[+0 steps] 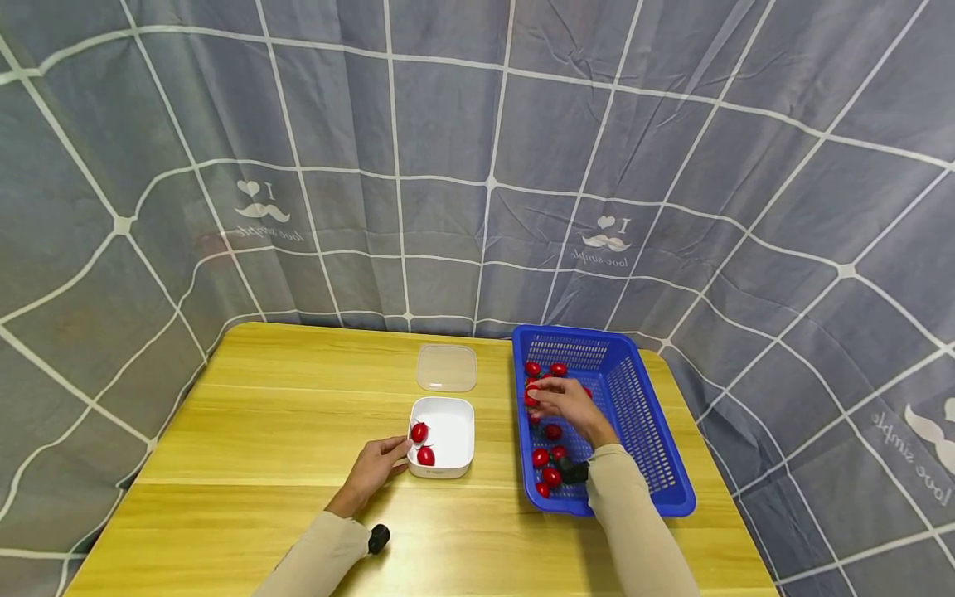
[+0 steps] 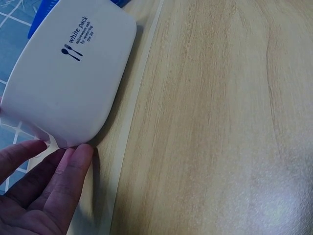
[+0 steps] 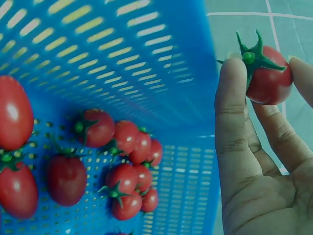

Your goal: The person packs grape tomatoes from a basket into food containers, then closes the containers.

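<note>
My left hand (image 1: 371, 471) grips the near left corner of a square white plastic container (image 1: 457, 427), thumb by the rim and fingers at the outer wall. Inside that container lie two red cherry tomatoes with green stems. Over the left part of a blue perforated basket (image 1: 662, 464), my right hand (image 1: 570, 405) pinches another cherry tomato (image 3: 270, 83) between its fingertips and thumb. The right wrist view shows its green calyx turned toward the fingers. Several more tomatoes (image 3: 67, 180) lie on the basket floor, some bunched together.
Behind the white container, a flat translucent lid (image 1: 446, 368) lies on the wooden table (image 1: 298, 398). A grey curtain (image 1: 448, 207) with white grid lines hangs along the table's back and sides. The basket's raised walls surround the loose tomatoes.
</note>
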A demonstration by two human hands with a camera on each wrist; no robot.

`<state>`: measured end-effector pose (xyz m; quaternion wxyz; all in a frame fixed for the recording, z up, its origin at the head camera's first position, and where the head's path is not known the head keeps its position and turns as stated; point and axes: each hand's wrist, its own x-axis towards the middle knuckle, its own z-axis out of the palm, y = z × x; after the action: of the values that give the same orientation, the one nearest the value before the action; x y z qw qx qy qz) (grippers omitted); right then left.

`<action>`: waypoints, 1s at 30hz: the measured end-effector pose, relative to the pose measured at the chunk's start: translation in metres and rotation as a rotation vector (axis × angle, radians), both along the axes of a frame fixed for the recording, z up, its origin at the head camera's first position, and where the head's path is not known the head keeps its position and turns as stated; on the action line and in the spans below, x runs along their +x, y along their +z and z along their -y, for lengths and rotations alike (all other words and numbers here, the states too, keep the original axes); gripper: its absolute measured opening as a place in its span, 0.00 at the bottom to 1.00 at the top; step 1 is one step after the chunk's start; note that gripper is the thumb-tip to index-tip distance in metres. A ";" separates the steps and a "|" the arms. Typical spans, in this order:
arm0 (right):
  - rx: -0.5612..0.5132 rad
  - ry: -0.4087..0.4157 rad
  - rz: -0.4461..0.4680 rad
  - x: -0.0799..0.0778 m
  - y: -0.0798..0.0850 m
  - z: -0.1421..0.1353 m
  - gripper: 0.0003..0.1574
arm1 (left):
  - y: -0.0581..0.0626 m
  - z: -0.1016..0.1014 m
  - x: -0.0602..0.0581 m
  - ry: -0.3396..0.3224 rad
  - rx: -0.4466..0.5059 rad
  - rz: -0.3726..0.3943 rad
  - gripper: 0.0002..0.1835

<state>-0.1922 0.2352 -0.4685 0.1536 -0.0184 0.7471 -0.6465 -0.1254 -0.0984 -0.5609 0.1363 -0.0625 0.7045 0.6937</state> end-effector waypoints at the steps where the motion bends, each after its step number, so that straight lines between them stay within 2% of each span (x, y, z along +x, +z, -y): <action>1: 0.002 0.003 -0.008 0.000 0.001 0.001 0.23 | 0.000 0.000 0.000 -0.002 0.000 -0.001 0.23; 8: -0.032 0.034 -0.043 0.003 0.004 0.011 0.23 | 0.000 0.001 0.001 -0.006 -0.004 -0.002 0.24; 16: -0.047 0.096 -0.024 0.005 0.003 0.029 0.21 | -0.001 0.000 0.001 -0.001 -0.008 -0.005 0.23; 24: -0.024 0.147 -0.025 0.006 0.008 0.049 0.23 | 0.000 0.000 0.001 -0.002 -0.014 -0.004 0.23; 30: 0.038 0.160 -0.031 0.008 0.005 0.064 0.19 | -0.001 0.000 0.001 -0.002 -0.018 -0.007 0.23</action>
<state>-0.1841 0.1712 -0.4631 0.1935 -0.0852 0.7578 -0.6173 -0.1246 -0.0989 -0.5615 0.1338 -0.0604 0.7113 0.6874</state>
